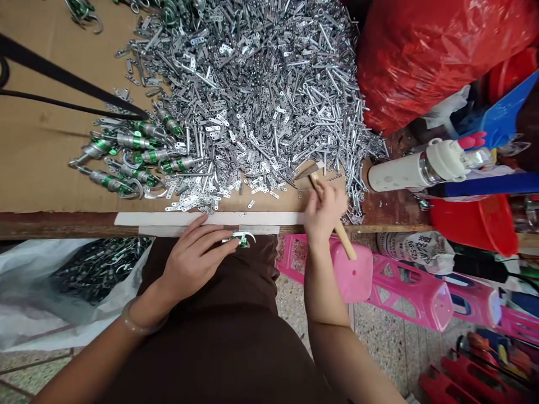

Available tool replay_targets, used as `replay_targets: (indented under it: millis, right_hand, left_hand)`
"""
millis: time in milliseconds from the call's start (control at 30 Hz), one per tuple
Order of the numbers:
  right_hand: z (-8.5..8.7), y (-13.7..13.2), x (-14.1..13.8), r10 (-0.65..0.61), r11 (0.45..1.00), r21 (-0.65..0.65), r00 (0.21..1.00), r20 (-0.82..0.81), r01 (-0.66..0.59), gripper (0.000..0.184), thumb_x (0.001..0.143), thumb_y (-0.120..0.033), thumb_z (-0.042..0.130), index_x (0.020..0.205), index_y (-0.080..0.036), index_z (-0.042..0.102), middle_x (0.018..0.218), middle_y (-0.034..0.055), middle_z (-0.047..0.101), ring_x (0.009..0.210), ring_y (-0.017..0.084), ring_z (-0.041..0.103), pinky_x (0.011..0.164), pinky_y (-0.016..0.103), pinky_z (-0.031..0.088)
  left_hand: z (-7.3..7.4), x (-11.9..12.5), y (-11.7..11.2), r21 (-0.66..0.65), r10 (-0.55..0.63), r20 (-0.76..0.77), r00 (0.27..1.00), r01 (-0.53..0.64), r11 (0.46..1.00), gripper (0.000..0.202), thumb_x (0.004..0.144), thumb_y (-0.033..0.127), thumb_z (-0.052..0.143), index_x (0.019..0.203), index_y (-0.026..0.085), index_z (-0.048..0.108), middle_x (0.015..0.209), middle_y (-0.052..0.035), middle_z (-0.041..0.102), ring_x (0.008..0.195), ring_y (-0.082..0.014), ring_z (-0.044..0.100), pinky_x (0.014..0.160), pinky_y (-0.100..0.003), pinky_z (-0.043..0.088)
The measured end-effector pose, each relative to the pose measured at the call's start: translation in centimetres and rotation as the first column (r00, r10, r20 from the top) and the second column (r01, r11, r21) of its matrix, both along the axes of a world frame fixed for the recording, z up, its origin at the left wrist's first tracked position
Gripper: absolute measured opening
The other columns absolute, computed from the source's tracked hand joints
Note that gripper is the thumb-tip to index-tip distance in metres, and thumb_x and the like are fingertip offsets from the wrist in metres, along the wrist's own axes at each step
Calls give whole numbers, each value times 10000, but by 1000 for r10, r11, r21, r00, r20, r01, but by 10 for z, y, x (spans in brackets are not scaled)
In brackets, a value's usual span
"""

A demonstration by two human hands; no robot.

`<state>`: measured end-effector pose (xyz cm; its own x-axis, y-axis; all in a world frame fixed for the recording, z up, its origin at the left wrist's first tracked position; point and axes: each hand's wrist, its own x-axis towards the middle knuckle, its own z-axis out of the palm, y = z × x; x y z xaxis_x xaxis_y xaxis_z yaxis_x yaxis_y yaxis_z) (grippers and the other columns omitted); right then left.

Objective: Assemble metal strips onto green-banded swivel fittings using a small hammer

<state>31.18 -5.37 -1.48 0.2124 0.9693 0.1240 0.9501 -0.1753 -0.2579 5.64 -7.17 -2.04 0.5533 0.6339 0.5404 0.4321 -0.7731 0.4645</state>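
Two bare hands at a table edge: the right hand (326, 210) grips a small hammer (314, 179), the left hand (193, 264) reaches a hook clip (242, 240).
The left fingers (219, 245) lie extended, their tips at the green-and-silver hook clip, though whether they pinch it cannot be told; the right fingers (322, 202) curl closed round the hammer's wooden handle. The clip sits just below white tape (210, 219) on the table edge, above a brown-clothed lap (210, 280). Past the tape, a heap of silver metal strips (240, 95) spreads over cardboard (42, 157), with green-banded metal clasps (126, 148) along its side. A white sack (101, 275) of dark parts lies beside the left arm; a pink stool (351, 275) stands beside the right, with a red plastic bag (438, 56) and a white bottle (412, 168) beyond.
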Motion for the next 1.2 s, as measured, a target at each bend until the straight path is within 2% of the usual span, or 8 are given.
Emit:
replay_targets:
  millis: [133,233,533,667,767,867,1000,1200]
  right_hand:
    - [8,-3,-36,37,999,-7,989,-142,-39,161,862,-281,468,837,-201,605,869,74,566,885,232,489,766,379,365]
    - [19,-18,-52,201,979,33,928,-312,-201,163,877,-261,452,802,-217,589,852,44,605,861,195,521,763,340,395]
    - [40,-50,-70,675,738,258,666,-318,-624,132,858,-122,487,836,-191,597,780,9,675,749,132,590,711,286,419]
    - [33,-50,-67,476,874,182,719,-506,-450,117,820,-292,599,901,-209,588,880,32,648,857,158,585,759,310,456]
    - [28,-53,-72,373,928,179,787,-492,-328,70,845,-276,558,861,-217,594,863,34,609,861,162,562,755,313,457]
    - [24,-57,-81,405,905,282,846,-346,-318,79,863,-222,521,820,-219,587,793,20,587,781,149,541,719,305,429]
    - [16,-61,-88,419,859,380,898,-133,-344,35,856,-205,535,848,-218,567,789,22,589,764,150,524,736,316,391]
    - [15,-61,-84,482,868,260,844,-235,-424,91,888,-184,475,940,-209,546,829,15,623,802,144,531,759,302,362]
  left_hand:
    - [2,-1,-3,-49,3,4,1000,-3,999,205,818,97,555,980,209,614,918,-34,674,894,-169,622,837,-345,537]
    - [2,0,-5,-68,62,19,998,-60,996,225,810,128,589,1022,201,603,920,-37,675,898,-174,625,816,-312,539]
    - [15,-1,-4,-98,37,55,998,-31,995,135,819,102,564,913,174,629,876,-46,678,889,-177,633,809,-305,536]
    - [18,2,-6,-267,131,187,974,-78,960,79,801,149,606,854,201,632,832,-8,669,797,-124,637,747,-239,535]
    - [18,4,-9,-469,230,226,946,-101,878,32,788,167,620,808,191,627,795,2,654,751,-104,626,698,-203,520]
    - [18,7,-11,-584,278,193,941,-118,803,30,784,175,608,758,181,623,761,3,645,729,-106,616,682,-204,508]
    - [19,8,-12,-603,277,158,948,-130,787,56,779,178,587,740,186,627,750,7,652,711,-109,615,676,-210,501]
    - [19,6,-10,-552,182,90,979,-103,828,68,786,173,572,735,187,616,744,11,663,712,-109,617,684,-216,495]
